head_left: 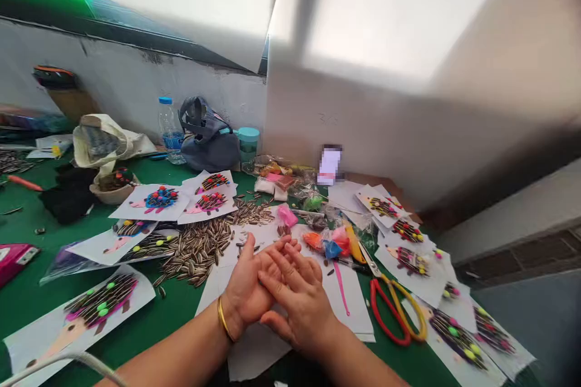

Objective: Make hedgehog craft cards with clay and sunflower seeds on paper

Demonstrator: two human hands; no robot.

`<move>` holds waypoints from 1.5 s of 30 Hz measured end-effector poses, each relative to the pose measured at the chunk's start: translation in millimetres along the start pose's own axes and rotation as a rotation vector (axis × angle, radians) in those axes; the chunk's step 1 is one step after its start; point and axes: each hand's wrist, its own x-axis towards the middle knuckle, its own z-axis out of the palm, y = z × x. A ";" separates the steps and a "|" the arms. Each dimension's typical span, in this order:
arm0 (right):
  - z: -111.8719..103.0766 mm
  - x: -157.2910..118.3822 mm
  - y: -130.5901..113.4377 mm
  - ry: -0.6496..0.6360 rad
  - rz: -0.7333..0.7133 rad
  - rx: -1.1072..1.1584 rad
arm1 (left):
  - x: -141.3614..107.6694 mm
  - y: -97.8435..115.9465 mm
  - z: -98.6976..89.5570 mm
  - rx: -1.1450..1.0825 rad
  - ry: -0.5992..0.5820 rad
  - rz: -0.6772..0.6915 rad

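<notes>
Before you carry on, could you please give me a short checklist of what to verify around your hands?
Left hand and right hand empty: cannot tell, they are pressed together.
Sheet under them free of seeds: not ok, a few strays lie on it.
Scissors apart from the hands: ok.
Cord clear of the hands: ok.
</notes>
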 end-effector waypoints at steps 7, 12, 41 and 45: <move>-6.2 1.0 2.9 0.026 -0.018 0.009 | 1.1 4.3 -0.2 -0.011 -0.033 0.018; -6.2 2.2 1.1 0.049 0.004 0.059 | 1.1 3.4 -0.2 -0.017 -0.039 0.034; -10.8 -11.3 60.6 0.302 0.402 0.243 | 2.1 11.8 9.4 0.024 0.159 0.190; -5.8 -17.5 77.5 0.219 0.423 0.170 | 4.5 22.8 5.2 0.028 0.201 0.271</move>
